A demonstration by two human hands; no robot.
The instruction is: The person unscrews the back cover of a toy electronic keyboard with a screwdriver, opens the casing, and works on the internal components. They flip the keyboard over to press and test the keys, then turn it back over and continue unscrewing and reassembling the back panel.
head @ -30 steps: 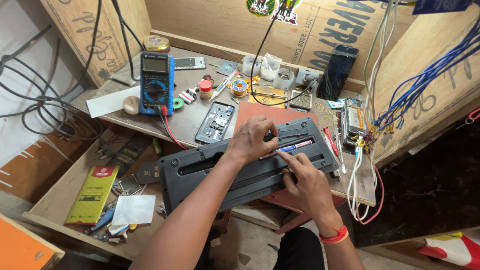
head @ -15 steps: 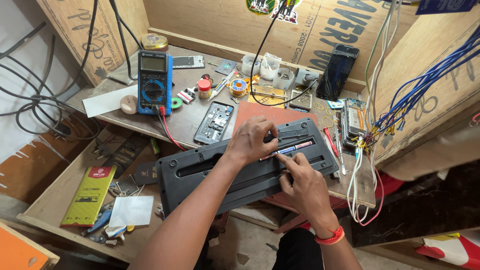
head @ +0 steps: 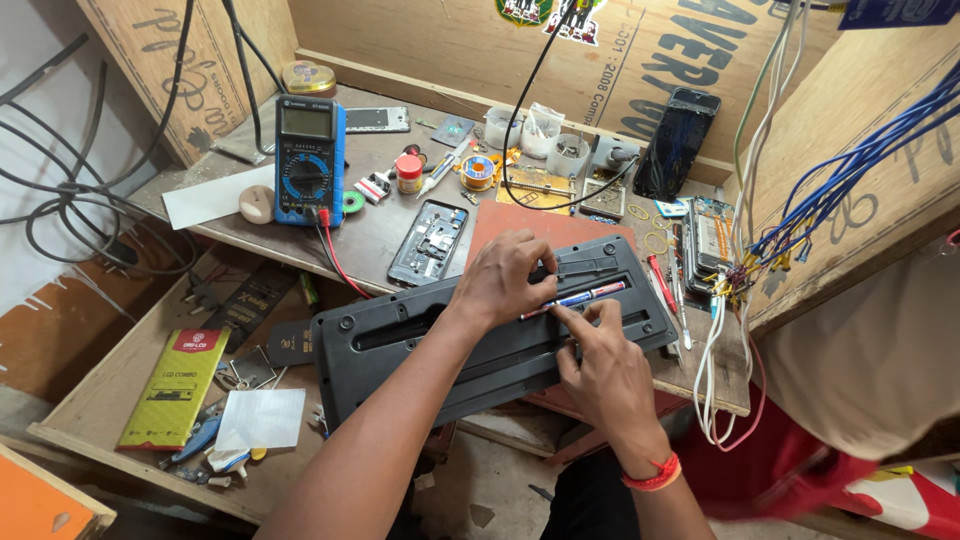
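Left hand (head: 505,280) lies palm-down on the long black plastic casing (head: 480,345) that spans the wooden bench (head: 360,240), its fingers curled around a blue-and-red screwdriver (head: 580,297) whose tip is hidden under them. Right hand (head: 600,365) rests just beside it on the casing, fingertips pinched on the tool's shaft. The casing's near edge is covered by both forearms.
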